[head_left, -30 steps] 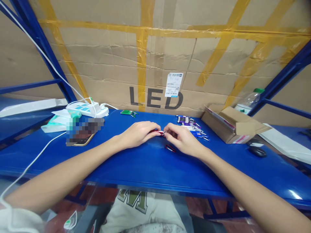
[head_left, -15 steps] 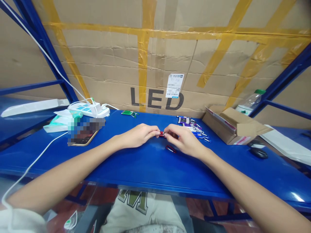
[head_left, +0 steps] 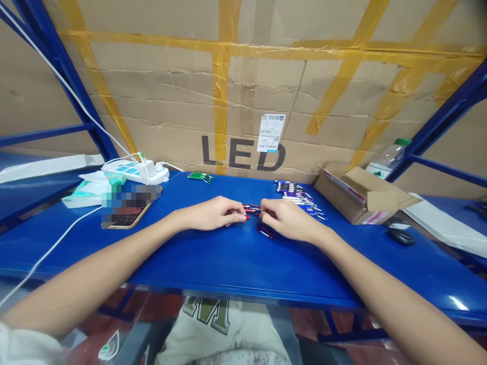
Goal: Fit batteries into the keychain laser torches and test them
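Note:
My left hand [head_left: 222,213] is closed, with its thumb and fingers pinched on a small red piece [head_left: 247,217] whose end shows past the fingertips. My right hand [head_left: 285,218] rests just right of it, fingers bent and close together; what it may hold is hidden. Between the hands, slightly behind them, are red metal items [head_left: 251,209] on the blue table [head_left: 213,258]. One red carabiner [head_left: 265,232] lies in front of my right fingers. Behind my right hand sit several blue, purple and silver keychain pieces [head_left: 292,191].
Green carabiner pieces [head_left: 201,177] lie at the back. To the left are a phone [head_left: 133,210], a tissue pack [head_left: 89,191] and a power strip [head_left: 152,174]. An open cardboard box [head_left: 353,197], a mouse [head_left: 400,236] and a bottle [head_left: 391,157] stand right.
My hands were together on a red piece and are now apart. Red items show between them. The view has shifted slightly.

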Tool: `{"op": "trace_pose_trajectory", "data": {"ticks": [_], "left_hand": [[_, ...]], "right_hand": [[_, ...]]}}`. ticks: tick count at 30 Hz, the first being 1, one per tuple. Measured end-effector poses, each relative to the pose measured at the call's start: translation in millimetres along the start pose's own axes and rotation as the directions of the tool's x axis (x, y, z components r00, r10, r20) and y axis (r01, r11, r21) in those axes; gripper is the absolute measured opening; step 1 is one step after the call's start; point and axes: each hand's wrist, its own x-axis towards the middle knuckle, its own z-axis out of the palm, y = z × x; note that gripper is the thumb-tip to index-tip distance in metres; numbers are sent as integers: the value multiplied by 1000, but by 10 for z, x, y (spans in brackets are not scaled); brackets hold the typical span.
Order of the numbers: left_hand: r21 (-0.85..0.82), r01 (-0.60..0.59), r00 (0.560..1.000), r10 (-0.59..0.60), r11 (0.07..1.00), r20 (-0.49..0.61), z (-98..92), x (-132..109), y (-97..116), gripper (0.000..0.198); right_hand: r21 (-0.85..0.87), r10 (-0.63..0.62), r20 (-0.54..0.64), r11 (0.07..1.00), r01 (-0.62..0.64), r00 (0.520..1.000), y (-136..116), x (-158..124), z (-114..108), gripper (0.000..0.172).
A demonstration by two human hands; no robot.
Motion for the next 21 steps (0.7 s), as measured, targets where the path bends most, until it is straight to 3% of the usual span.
{"op": "trace_pose_trajectory", "data": {"ticks": [5, 13, 21], "left_hand": [[129, -15, 1000, 14, 991, 4, -9, -17, 15, 32], [294, -84, 996, 87, 952, 4, 31, -25, 47, 25], [351, -133, 990, 141, 927, 3, 25, -29, 64, 26]], "right_hand": [[-85, 103, 124, 992, -93, 987, 30, 6, 28, 23], [-95, 95, 116, 992, -85, 989, 60, 13, 58, 27], [-93, 74, 85, 993, -66, 994, 78, 5, 90, 28]]}}
